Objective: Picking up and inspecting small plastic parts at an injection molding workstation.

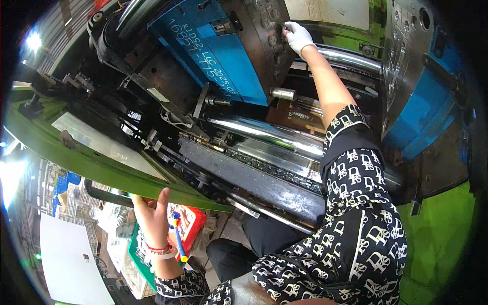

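Note:
My right hand (299,39), in a white glove, reaches to the dark steel face of a blue mould half (218,56) with round cavities. Its fingertips are pinched together at one cavity, and whatever they hold is too small to make out. Lower left, my bare left hand (152,221) is at the black handle (107,195) of a green sliding door (91,152). The fingers curl around the handle's end, partly hidden, and the thumb points up. A red band and a pale bracelet circle that wrist.
Facing the first mould half, another blue mould half (422,112) stands at right. Shiny tie bars (264,133) run between them above a grey ledge (254,173). Beside my left forearm are a red tray (195,223), a blue-and-yellow tool (179,239) and a green crate (140,259).

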The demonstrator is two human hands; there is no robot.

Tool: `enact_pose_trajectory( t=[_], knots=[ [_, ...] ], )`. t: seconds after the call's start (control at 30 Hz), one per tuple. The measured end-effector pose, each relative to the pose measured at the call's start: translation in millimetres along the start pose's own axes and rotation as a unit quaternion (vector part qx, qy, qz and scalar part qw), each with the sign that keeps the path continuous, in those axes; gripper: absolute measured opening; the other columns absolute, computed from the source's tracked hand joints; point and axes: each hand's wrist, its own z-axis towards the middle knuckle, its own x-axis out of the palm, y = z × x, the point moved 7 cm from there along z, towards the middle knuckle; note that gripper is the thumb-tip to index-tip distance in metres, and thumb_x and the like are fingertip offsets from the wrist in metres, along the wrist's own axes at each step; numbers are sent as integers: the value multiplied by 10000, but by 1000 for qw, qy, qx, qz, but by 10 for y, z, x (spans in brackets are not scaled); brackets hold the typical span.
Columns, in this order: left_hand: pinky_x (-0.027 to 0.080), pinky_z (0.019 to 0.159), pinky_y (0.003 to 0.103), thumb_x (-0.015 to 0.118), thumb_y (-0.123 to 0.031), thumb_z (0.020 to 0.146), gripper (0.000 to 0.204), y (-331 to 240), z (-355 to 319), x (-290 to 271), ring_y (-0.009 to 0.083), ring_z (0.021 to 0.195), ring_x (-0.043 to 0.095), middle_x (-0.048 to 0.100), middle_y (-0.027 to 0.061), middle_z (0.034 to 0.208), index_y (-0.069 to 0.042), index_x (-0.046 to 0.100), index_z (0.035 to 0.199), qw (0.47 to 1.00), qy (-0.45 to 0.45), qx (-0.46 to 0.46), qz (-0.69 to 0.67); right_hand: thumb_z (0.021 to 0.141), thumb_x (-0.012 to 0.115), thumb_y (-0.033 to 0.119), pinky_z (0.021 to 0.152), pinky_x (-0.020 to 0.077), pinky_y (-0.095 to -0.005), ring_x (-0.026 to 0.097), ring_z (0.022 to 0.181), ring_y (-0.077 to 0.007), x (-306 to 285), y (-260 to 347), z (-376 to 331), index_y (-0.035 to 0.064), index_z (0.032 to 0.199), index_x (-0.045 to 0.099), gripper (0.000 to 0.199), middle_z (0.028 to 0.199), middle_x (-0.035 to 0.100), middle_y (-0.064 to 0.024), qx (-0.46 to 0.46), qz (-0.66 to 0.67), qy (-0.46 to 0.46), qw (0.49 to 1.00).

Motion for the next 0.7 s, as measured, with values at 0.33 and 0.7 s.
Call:
enact_pose_trajectory(
  t=[0.33, 0.7],
  knots=[
    [464, 727, 265, 692, -124, 781, 422, -1, -51, -26, 150, 800, 564, 578, 86, 920, -1, 456, 1109, 999, -32, -17, 1, 787, 611, 224, 870, 431, -379, 558, 1000, -322, -32, 23, -88, 130, 1088, 597, 316, 1039, 610, -135, 10, -13, -104, 994],
    [471, 701, 275, 681, -136, 793, 405, -157, -26, 35, 169, 784, 586, 568, 102, 878, 11, 433, 1078, 998, -28, 25, -47, 794, 525, 168, 857, 440, -371, 540, 1014, -322, 78, 122, -249, 112, 1006, 622, 240, 1058, 592, -148, -23, -59, -170, 983]
  ],
)
